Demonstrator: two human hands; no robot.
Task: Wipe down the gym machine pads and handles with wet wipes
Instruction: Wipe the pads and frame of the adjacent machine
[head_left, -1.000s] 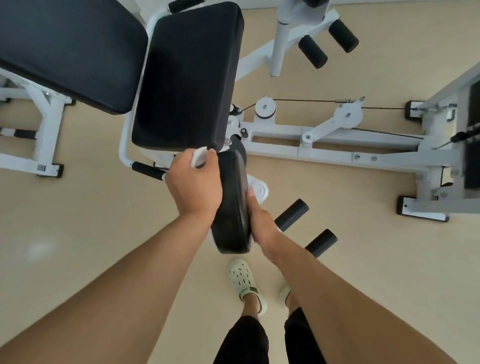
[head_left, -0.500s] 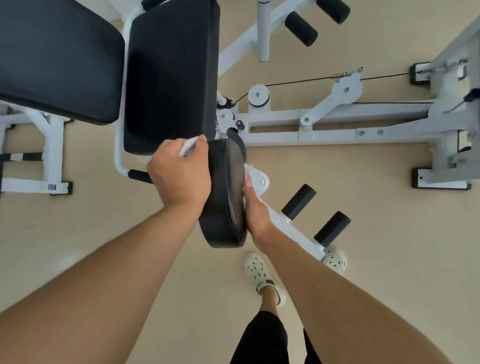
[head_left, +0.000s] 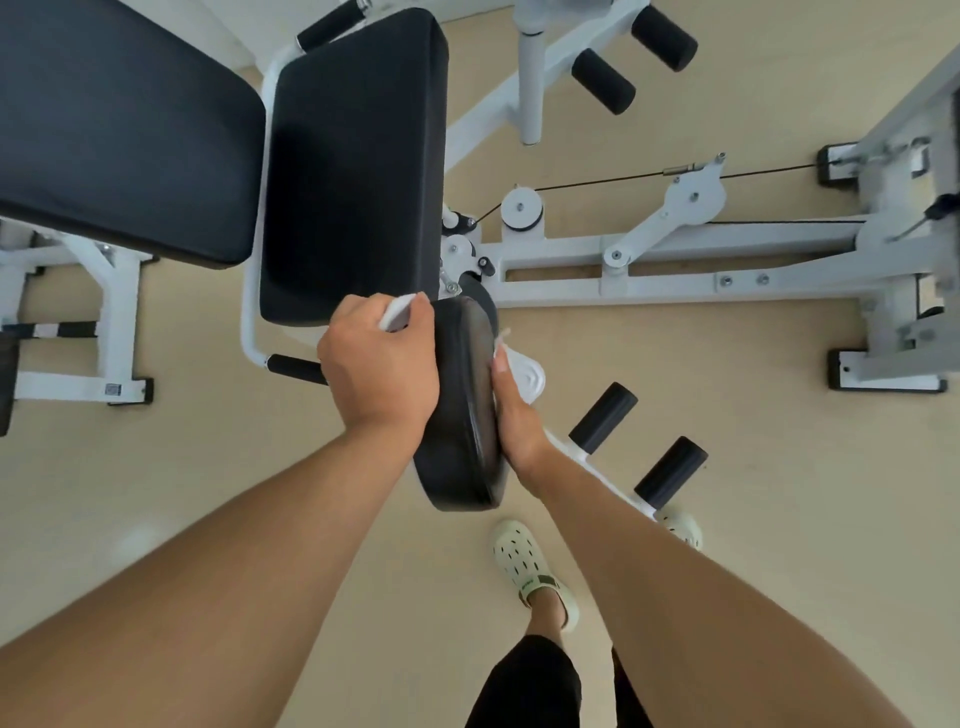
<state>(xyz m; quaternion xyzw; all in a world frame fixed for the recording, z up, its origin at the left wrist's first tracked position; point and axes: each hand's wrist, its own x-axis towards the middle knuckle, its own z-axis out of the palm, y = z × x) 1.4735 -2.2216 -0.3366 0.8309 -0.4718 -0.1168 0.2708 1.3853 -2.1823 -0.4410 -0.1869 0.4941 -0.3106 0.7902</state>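
Note:
A small black pad (head_left: 462, 410) stands on edge at the middle of the view, in front of the long black seat pad (head_left: 353, 166). My left hand (head_left: 382, 369) rests against the small pad's left side, its fingers curled round a white piece (head_left: 397, 313) that looks like a folded wipe. My right hand (head_left: 517, 421) lies flat along the pad's right face with straight fingers. A scrap of white wipe (head_left: 502, 336) shows just past the fingertips.
A second large black pad (head_left: 119, 130) is at the upper left on a white frame (head_left: 117, 332). Black foam rollers (head_left: 602, 415) stick out by my right wrist, and more rollers (head_left: 605, 80) at the top. A cable and pulley (head_left: 521, 208) run right. Beige floor, with my shoes (head_left: 524, 566) below.
My right hand has slid along the pad's right face toward its far end. The left hand keeps its grip at the pad's upper left corner.

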